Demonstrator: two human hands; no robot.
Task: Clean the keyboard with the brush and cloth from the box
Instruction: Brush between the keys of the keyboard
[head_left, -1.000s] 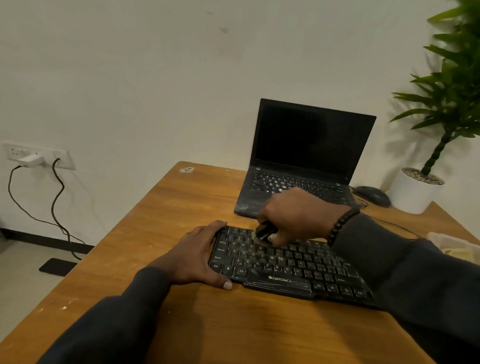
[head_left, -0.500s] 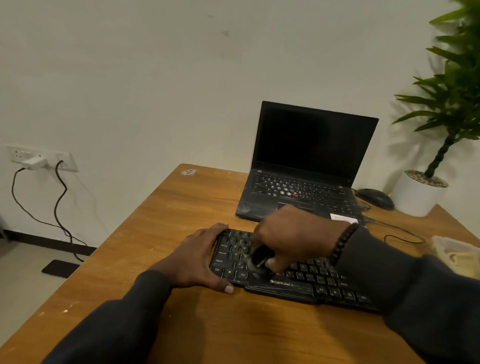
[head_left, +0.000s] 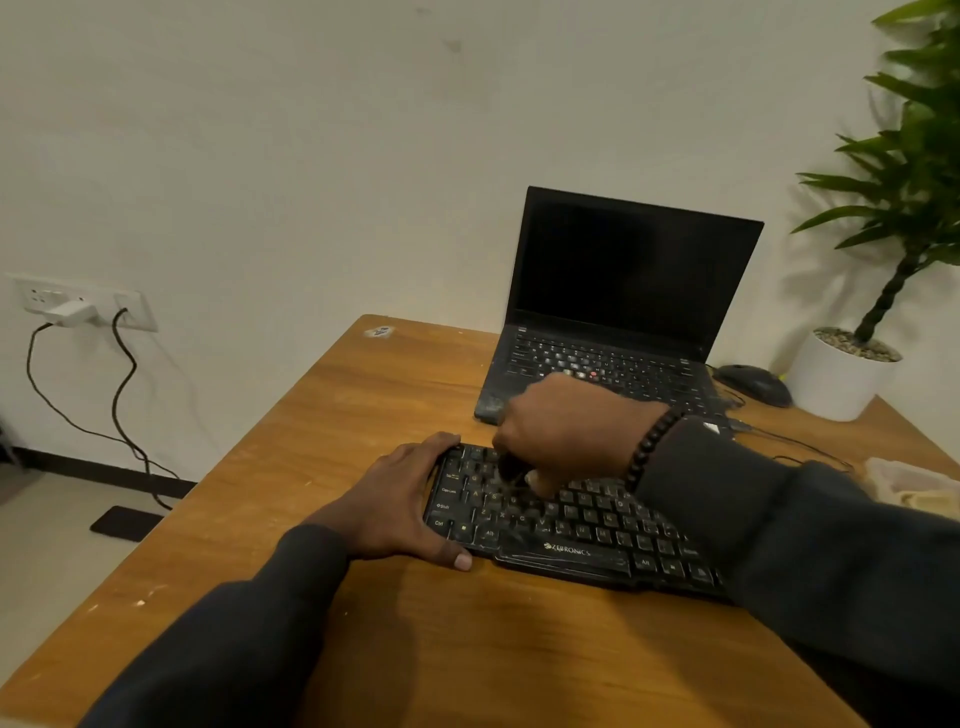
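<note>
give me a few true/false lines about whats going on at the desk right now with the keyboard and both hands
1. The right hand holds a dark brush down on the keyboard. True.
2. The left hand is lifted clear of the keyboard. False: it rests on the keyboard's left end, thumb along the front edge.
3. The laptop behind the keyboard is closed. False: its lid is up and the screen is dark.
4. A potted plant stands at the far right of the table. True.
5. The brush is over the right-hand keys. False: it is at the upper left part of the keyboard.
</note>
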